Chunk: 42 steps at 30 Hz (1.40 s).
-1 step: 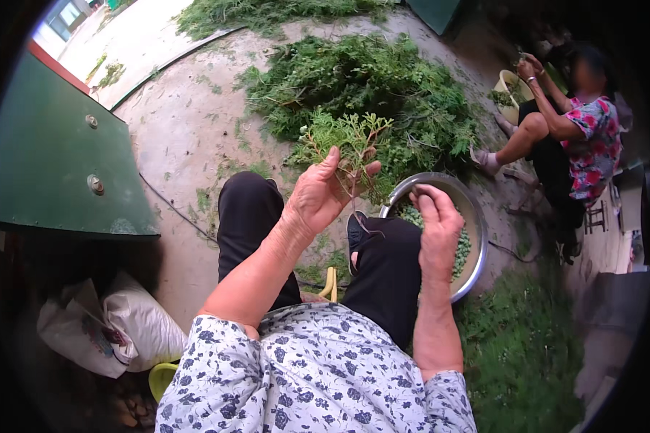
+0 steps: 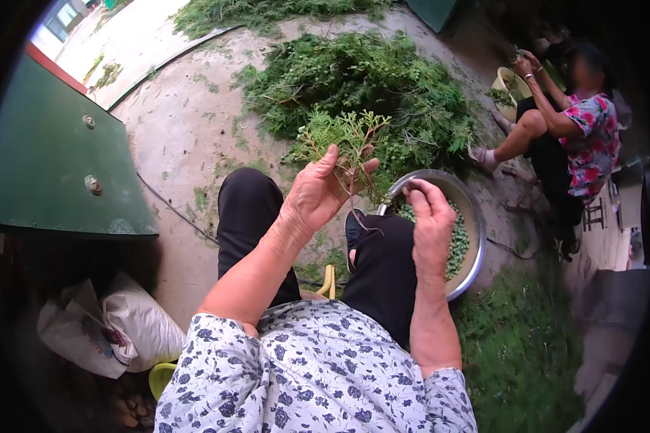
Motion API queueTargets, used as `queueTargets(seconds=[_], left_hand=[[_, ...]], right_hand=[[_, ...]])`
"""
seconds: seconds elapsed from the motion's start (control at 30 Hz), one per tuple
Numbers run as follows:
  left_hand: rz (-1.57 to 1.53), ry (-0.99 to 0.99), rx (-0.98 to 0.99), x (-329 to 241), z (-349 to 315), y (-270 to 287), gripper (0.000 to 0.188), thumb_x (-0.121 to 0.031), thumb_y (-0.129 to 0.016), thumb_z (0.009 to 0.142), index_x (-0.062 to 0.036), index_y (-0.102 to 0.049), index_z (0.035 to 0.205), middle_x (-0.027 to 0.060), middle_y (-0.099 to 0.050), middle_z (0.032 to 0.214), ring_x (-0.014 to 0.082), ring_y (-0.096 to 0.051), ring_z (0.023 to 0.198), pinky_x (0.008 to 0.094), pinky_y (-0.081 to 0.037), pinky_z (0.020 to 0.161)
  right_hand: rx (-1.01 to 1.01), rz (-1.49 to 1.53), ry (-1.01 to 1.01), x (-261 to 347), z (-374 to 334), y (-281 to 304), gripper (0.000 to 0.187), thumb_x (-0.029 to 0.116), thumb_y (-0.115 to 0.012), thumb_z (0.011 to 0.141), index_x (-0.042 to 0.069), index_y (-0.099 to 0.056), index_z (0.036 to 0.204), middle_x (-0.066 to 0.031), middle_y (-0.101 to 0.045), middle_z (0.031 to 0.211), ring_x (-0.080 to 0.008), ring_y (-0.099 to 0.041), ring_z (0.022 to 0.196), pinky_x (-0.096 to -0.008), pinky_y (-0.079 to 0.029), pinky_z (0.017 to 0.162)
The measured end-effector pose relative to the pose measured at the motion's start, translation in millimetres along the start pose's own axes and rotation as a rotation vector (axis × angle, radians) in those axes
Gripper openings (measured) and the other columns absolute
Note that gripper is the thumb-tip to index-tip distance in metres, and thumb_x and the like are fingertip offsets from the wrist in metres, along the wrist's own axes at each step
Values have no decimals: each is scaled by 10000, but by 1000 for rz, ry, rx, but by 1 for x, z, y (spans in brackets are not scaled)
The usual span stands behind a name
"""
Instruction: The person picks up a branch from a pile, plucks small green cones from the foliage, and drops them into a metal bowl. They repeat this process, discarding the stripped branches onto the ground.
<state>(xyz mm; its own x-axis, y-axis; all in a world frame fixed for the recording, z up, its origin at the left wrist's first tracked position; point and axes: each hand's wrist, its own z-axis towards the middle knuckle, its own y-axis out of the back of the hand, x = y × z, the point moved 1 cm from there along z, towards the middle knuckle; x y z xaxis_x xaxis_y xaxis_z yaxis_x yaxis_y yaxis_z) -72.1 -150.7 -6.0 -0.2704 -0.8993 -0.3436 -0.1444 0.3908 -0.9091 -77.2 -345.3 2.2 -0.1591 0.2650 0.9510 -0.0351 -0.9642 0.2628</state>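
A leafy evergreen sprig [image 2: 350, 136] with a thin, bare brown stem rises from my left hand [image 2: 316, 191], whose thumb and fingers close around it above my knees. My right hand [image 2: 432, 234] hovers at the near left side of a wide metal basin [image 2: 478, 263], its thumb and fingertips pinched together. Whatever those fingertips hold, if anything, is too small to make out. Many small, round, pale green cones [image 2: 457, 249] lie in the basin, partly hidden behind my right hand and knee.
Beyond my knees lies a big heap of cut evergreen branches [image 2: 354, 79]. More greenery [image 2: 516, 346] spreads at the lower right. At the far right another person [image 2: 588, 137] sits by a pale yellow bucket [image 2: 507, 90]. White sacks [image 2: 141, 321] and a green metal panel [image 2: 54, 159] are at left.
My right hand has shifted slightly left and up, closer to the sprig. The whole view has moved a little. My left hand keeps its hold on the sprig.
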Motion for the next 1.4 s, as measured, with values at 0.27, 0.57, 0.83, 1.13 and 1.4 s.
queueTargets(seconds=[0.27, 0.57, 0.83, 1.13, 1.4], left_hand=[[138, -2, -122, 19, -21, 6, 247, -86, -581, 854, 48, -545, 1060, 134, -600, 1063, 253, -545, 1092, 419, -448, 954], [214, -149, -307, 16, -55, 20, 393, 164, -587, 722, 1, -522, 1074, 113, -623, 935, 245, -640, 861, 368, -571, 739], [111, -333, -322, -24, -90, 17, 358, 159, -569, 741, -1, -534, 1059, 103, -623, 923, 235, -638, 864, 361, -557, 772], [105, -292, -318, -13, -100, 22, 309, 161, -572, 739, 18, -548, 1012, 111, -619, 925, 243, -638, 865, 358, -561, 768], [118, -374, -432, -11, -94, 29, 356, 177, -579, 723, 6, -529, 1032, 122, -625, 893, 254, -649, 825, 365, -571, 732]], right_hand=[[90, 523, -344, -2, -35, -22, 271, -30, -589, 813, -41, -513, 1073, -87, -579, 976, -110, -597, 772, -218, -518, 633], [-114, 322, -84, 6, -55, -39, 276, -26, -606, 804, -8, -549, 1074, -40, -610, 826, -76, -568, 733, -211, -483, 655], [79, 1036, -419, 22, -52, -61, 166, 114, -505, 900, -3, -559, 1005, -67, -579, 841, -164, -562, 740, -279, -442, 580], [410, 1027, -528, 29, -62, -73, 230, 192, -553, 899, 22, -563, 1054, -46, -594, 855, -117, -542, 676, -220, -390, 517], [130, 975, -445, 1, -56, -65, 82, 90, -569, 881, 30, -552, 934, -15, -545, 739, -91, -517, 631, -209, -381, 493]])
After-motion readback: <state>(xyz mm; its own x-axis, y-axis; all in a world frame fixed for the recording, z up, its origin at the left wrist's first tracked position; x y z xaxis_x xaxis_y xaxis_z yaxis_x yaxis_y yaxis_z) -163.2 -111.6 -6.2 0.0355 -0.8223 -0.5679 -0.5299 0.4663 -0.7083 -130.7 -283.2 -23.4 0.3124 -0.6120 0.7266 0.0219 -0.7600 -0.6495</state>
